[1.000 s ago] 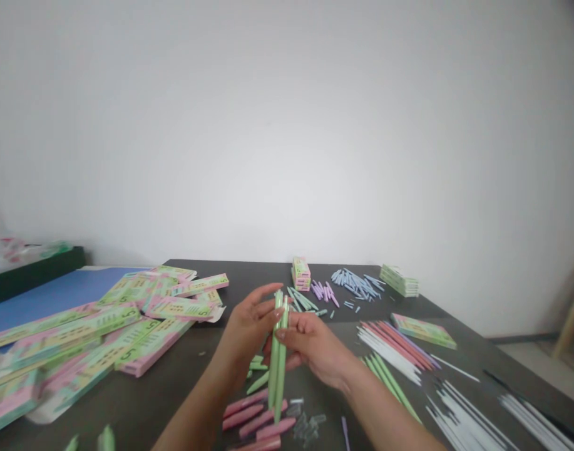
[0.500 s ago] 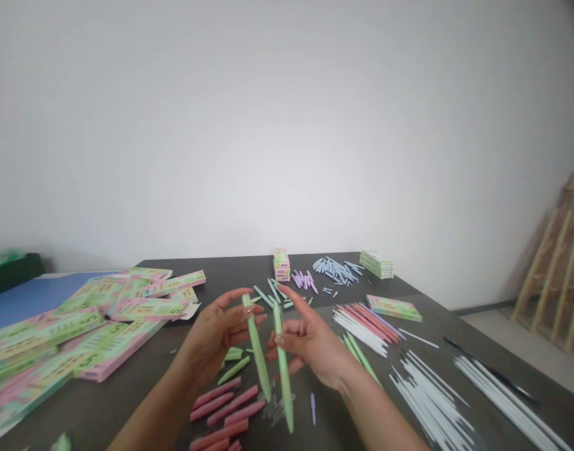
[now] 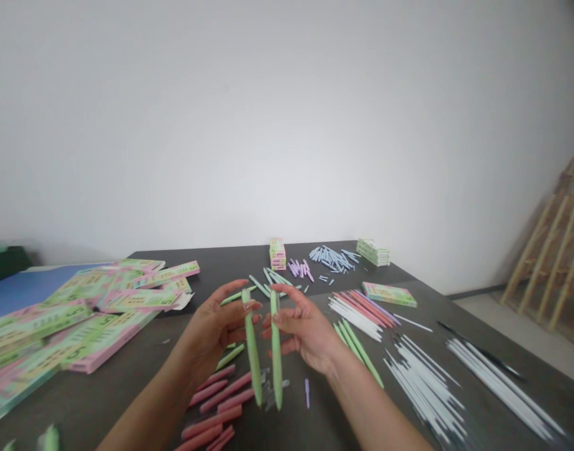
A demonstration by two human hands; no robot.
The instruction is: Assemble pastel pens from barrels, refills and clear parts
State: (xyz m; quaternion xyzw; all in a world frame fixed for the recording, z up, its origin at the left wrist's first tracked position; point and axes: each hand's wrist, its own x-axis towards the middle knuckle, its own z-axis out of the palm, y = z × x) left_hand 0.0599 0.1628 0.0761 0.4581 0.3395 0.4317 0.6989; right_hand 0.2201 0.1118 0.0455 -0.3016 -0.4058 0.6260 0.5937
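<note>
Above the dark table (image 3: 127, 401) my two hands hold one light green pen each, both pens hanging nearly upright with their tips down. My left hand (image 3: 216, 332) pinches the top of the left green pen (image 3: 252, 357). My right hand (image 3: 303, 329) pinches the top of the right green pen (image 3: 276, 357). The two pens hang side by side, a small gap between them. Below them lie several pink pen barrels (image 3: 221, 401) and small clear parts (image 3: 270, 391).
Pink-and-green flat boxes (image 3: 80, 319) pile up at the left. White refills (image 3: 422, 388), green barrels (image 3: 357, 347) and pink refills (image 3: 366, 307) lie at the right. Purple parts (image 3: 300, 269), blue parts (image 3: 331, 257) and small box stacks (image 3: 277, 254) sit at the far edge. A wooden frame (image 3: 549, 263) leans at the right wall.
The two green pens, held together in both hands a second ago, have been drawn apart, one in each hand. The view has swung a little to the right.
</note>
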